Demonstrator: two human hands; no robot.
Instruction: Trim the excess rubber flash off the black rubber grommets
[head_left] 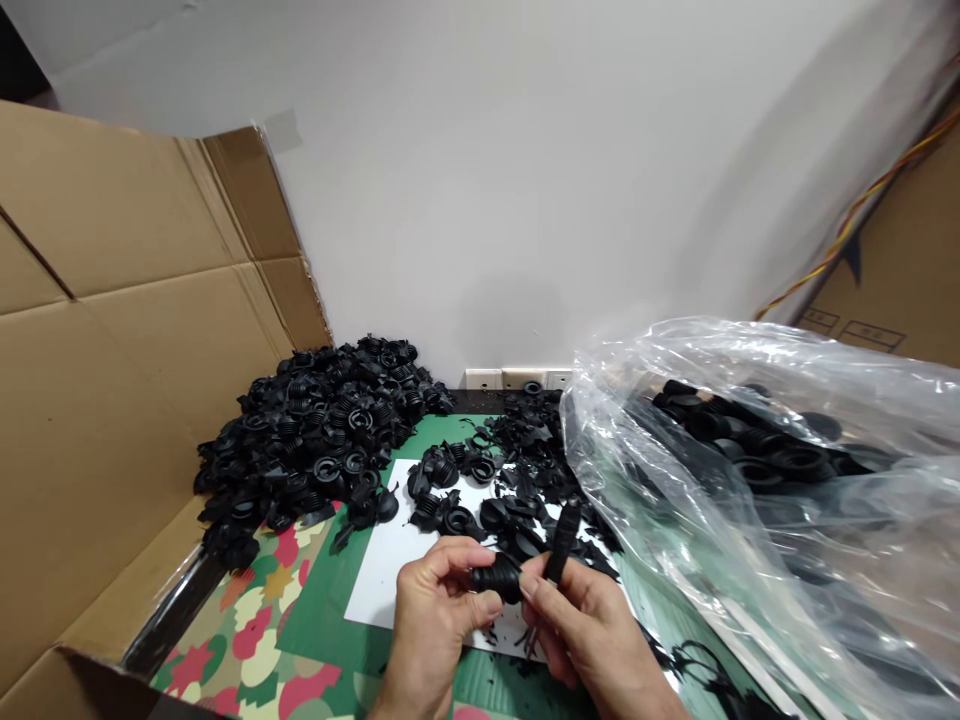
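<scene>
My left hand (442, 610) is closed around one end of a black ribbed rubber bellows (497, 578), gripping it between thumb and fingers. Opposite it, my right hand (581, 625) pinches at the right end of that bellows. A slim black-handled tool (564, 540) also lies in my right hand, handle pointing up and a thin metal part showing below; its exact kind is unclear. Under both hands lies a white sheet (375, 570) with black rubber scraps and several more bellows (457, 520) on it.
A large heap of black rubber parts (322, 430) rests at left, against a cardboard box (150, 230). At right, a clear plastic bag (660, 480) holds more black pieces. Rubber scraps (532, 430) lie toward the wall sockets (523, 379). The green mat (322, 610) covers patterned cloth.
</scene>
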